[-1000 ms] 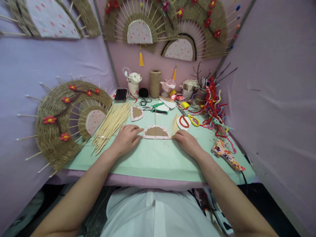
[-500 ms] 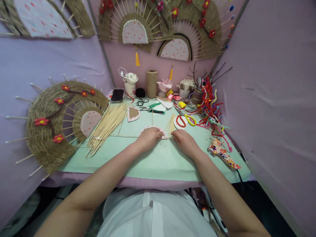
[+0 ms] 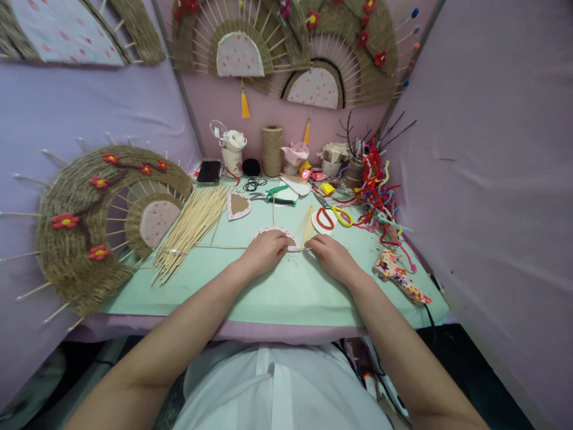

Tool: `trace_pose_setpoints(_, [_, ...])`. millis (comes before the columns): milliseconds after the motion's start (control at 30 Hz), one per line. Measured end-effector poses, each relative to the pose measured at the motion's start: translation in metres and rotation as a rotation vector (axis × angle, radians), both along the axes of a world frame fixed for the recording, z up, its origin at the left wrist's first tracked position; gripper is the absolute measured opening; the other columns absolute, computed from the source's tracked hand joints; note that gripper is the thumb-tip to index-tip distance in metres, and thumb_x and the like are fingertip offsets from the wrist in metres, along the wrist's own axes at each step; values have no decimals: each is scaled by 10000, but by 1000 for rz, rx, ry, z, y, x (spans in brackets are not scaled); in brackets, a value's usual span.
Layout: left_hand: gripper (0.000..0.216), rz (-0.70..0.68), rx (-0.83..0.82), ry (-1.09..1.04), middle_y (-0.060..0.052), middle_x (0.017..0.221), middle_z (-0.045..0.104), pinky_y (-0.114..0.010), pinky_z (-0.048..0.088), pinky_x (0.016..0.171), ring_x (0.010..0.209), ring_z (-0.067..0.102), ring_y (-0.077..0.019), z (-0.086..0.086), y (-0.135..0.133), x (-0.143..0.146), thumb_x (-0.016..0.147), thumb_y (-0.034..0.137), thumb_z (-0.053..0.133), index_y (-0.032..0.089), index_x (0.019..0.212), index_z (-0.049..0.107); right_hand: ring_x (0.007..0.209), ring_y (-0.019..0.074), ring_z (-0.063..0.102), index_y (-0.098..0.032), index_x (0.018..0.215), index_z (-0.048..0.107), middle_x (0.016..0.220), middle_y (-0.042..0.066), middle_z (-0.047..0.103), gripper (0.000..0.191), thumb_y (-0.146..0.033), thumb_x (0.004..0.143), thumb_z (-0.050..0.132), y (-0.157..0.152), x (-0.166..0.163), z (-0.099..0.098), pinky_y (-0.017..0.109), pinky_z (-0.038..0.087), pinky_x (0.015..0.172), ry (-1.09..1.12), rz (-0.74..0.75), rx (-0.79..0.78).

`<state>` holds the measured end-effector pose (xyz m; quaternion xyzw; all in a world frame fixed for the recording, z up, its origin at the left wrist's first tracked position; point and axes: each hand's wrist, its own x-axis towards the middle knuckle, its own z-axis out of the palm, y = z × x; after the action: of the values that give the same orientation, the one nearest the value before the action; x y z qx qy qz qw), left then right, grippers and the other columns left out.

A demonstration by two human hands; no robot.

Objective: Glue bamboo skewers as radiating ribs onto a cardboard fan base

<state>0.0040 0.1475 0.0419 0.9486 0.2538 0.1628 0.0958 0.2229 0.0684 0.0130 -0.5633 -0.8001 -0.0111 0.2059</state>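
Note:
A cardboard half-circle point(image 3: 290, 239) edged with pink-dotted cloth lies flat at the middle of the table. My left hand point(image 3: 268, 251) presses on it from the near side, fingers together and covering much of it. One thin stick point(image 3: 224, 246) extends leftward from the piece, and an upright-pointing stick point(image 3: 274, 214) runs away from its top edge. My right hand point(image 3: 330, 254) is closed in a pinch at the right corner, where a stick end seems to lie; the fingertips hide most of it. Beyond that hand lies a small fan of short sticks point(image 3: 307, 224).
Bundled bamboo sticks point(image 3: 192, 230) and a twine-woven fan point(image 3: 76, 197) are on the left. Behind lie green-handled pliers point(image 3: 280, 197), scissors point(image 3: 329, 212) and a twine spool point(image 3: 271, 150). Pipe cleaners point(image 3: 376, 173) and a flower-patterned glue gun point(image 3: 398, 278) are on the right.
The whole view has shifted slightly, with the scene sliding a little left. Both hands stay in nearly the same place on the half-circle and stick.

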Motion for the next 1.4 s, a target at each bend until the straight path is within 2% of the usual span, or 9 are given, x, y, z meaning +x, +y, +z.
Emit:
trace_pose_setpoints(167, [267, 18, -20, 20, -99, 1091, 692, -354, 494, 892, 1053, 620, -229, 0, -1, -1, 896, 130, 495, 186, 1055, 702, 939, 183, 563, -245, 1097, 671, 997, 60, 647, 378, -19, 865, 478, 1, 0, 0, 275, 407, 755, -14, 50, 5])
trace_pose_setpoints(367, [283, 28, -11, 50, -78, 1078, 704, -339, 484, 873, 1055, 618, -230, 2, -1, 0, 923, 157, 470, 202, 1069, 708, 907, 179, 550, -259, 1149, 687, 971, 60, 646, 436, -8, 880, 454, 1, 0, -1, 271, 395, 714, -52, 41, 14])
trace_pose_setpoints(833, [267, 26, 59, 151, -99, 1016, 709, -331, 484, 840, 1024, 622, -235, 4, 0, 2, 906, 141, 474, 165, 951, 736, 896, 188, 539, -233, 1146, 709, 950, 77, 649, 384, -68, 941, 429, 4, 0, -5, 280, 409, 722, -75, 53, 27])
trace_pose_setpoints(1400, [254, 53, 24, 97, -70, 1007, 699, -315, 484, 882, 1006, 616, -202, -2, 2, 3, 890, 170, 491, 212, 913, 740, 865, 190, 517, -216, 1123, 709, 913, 68, 632, 344, -72, 941, 455, 7, 2, -7, 282, 373, 699, -87, 86, 25])
